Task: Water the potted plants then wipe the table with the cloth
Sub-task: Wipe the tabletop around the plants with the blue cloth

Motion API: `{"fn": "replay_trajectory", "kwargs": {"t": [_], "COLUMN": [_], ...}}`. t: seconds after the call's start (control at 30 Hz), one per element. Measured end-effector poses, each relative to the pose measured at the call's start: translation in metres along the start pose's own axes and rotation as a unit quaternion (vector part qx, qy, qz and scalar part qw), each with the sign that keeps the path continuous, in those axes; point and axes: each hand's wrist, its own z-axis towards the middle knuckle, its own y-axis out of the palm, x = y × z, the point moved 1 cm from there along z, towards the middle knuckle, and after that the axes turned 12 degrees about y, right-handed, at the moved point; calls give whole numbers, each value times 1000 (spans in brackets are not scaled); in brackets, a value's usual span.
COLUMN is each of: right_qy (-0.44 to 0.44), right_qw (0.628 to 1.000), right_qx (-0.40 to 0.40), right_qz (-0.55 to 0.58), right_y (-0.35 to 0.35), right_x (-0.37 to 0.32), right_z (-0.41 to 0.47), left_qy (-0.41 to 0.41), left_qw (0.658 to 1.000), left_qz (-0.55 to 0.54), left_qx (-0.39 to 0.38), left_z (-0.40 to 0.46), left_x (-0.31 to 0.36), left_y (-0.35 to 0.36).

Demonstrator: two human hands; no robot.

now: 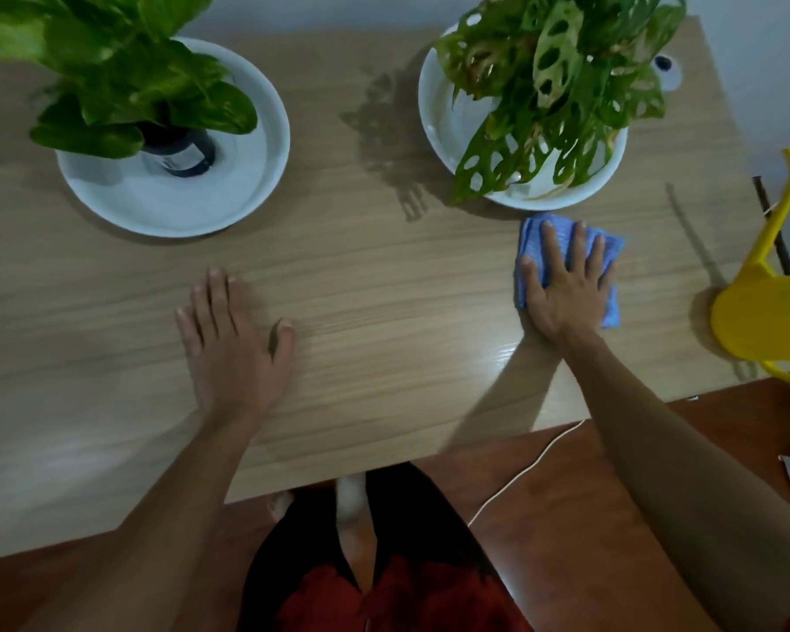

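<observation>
A blue cloth [612, 248] lies folded on the wooden table [384, 275], just in front of the right plant's white saucer [434, 116]. My right hand [566, 285] presses flat on the cloth with fingers spread. My left hand [229, 339] rests flat on the bare table, fingers apart, holding nothing. A broad-leaved plant [124, 70] in a dark pot [183, 152] stands in a white saucer [229, 193] at the back left. A plant with holed leaves [557, 84] fills the right saucer. A yellow watering can [767, 307] stands at the table's right edge.
The table's front edge runs diagonally below my forearms, with reddish floor beyond it. A thin white cable [521, 476] trails across the floor. A small dark-centred white object [666, 68] sits behind the right plant. My legs and feet show under the table edge.
</observation>
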Motion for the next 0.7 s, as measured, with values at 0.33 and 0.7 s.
{"fn": "replay_trajectory", "kwargs": {"t": [0.33,0.7], "right_qy": [-204,-294], "right_qw": [979,952], "right_qx": [-5,-63], "right_qz": [16,55], "right_y": [63,86], "right_x": [-157,-235], "right_z": [-151,-243], "left_qy": [-2,-65], "left_qw": [981,958], "left_qz": [-189,-246], "left_qx": [44,134], "left_z": [3,8], "left_x": [-20,-71], "left_y": [-17,-52]}}
